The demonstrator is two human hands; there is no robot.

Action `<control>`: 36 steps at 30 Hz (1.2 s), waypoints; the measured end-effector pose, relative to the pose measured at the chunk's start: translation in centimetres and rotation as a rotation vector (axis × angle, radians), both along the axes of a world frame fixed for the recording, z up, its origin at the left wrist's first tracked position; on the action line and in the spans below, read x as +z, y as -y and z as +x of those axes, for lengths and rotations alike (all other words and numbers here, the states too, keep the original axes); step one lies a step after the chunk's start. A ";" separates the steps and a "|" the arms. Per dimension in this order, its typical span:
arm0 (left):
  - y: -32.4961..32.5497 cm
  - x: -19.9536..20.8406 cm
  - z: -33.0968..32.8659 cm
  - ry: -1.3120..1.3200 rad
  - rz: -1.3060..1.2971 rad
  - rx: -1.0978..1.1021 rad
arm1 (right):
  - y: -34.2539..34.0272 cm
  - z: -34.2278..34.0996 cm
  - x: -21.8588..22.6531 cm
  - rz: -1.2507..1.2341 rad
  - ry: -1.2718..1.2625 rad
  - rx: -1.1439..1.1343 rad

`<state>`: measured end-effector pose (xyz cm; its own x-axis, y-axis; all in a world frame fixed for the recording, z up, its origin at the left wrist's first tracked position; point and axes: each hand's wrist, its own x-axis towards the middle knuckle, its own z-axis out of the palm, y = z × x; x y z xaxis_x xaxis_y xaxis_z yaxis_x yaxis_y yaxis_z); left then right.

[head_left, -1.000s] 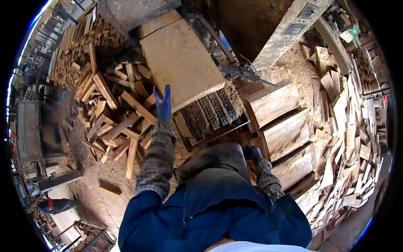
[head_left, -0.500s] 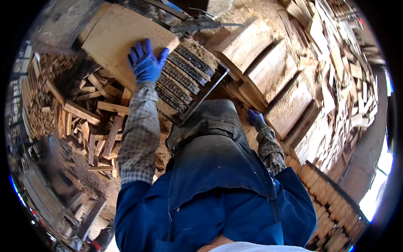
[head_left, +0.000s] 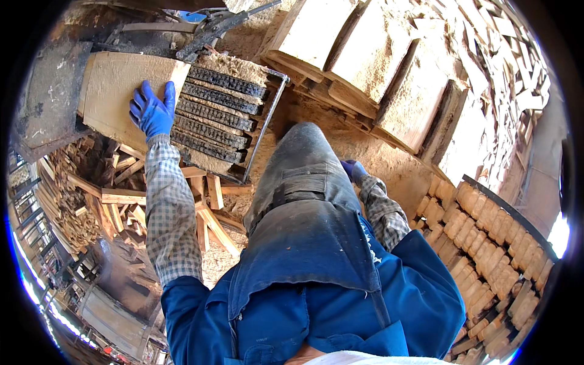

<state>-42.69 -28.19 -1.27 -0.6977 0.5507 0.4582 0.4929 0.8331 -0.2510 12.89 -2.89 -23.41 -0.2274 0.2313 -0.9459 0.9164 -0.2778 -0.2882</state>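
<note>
My left hand, in a blue glove, lies flat with fingers spread on a wide pale wooden board. The board rests on a machine bed with several dark chain tracks dusted with sawdust, its far left end at a grey metal housing. Close by the right side of my dark apron hangs my right hand, also in a blue glove. Its fingers are partly hidden by the apron, and nothing shows in it.
Thick sawn slabs are stacked at the far right, sprinkled with sawdust. Offcuts lie heaped below the machine on the left. Stacked timber stands at the near right. A metal bar edges the chain bed.
The board has slid further left against the grey housing, with my left hand still on it, uncovering more chain track. My view has turned, and my right hand is now nearer the apron.
</note>
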 end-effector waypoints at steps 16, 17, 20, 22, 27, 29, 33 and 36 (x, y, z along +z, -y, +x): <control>0.8 -1.0 -4.1 0.032 -0.099 0.081 | -8.5 2.3 -0.6 0.062 -0.109 -0.383; 0.8 -0.7 -4.4 0.040 -0.116 0.065 | -8.2 3.2 -1.0 0.069 -0.095 -0.394; 0.5 -0.7 -4.7 0.025 -0.122 0.062 | -9.2 4.9 -0.6 0.097 -0.092 -0.431; 1.2 -0.8 -4.9 -0.001 -0.112 0.052 | -9.7 5.1 -0.3 0.108 -0.070 -0.373; 0.8 -0.2 -5.2 -0.037 -0.066 0.015 | -10.2 4.5 -2.7 0.187 -0.098 -0.350; -0.1 -0.1 -5.5 -0.039 -0.043 0.014 | -8.7 2.4 -3.9 0.236 -0.182 -0.405; 0.6 -0.2 -5.8 -0.055 -0.025 0.033 | -5.4 -6.3 0.9 0.440 -0.104 0.189; 1.1 -0.5 -6.8 -0.103 0.011 0.007 | -3.0 -11.1 4.4 0.445 -0.252 0.334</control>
<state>-49.46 -29.27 -1.81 -0.6502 0.5406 0.5339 0.4592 0.8394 -0.2907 1.77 0.12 -19.02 -0.5599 0.4701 -0.6823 0.8217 0.2095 -0.5300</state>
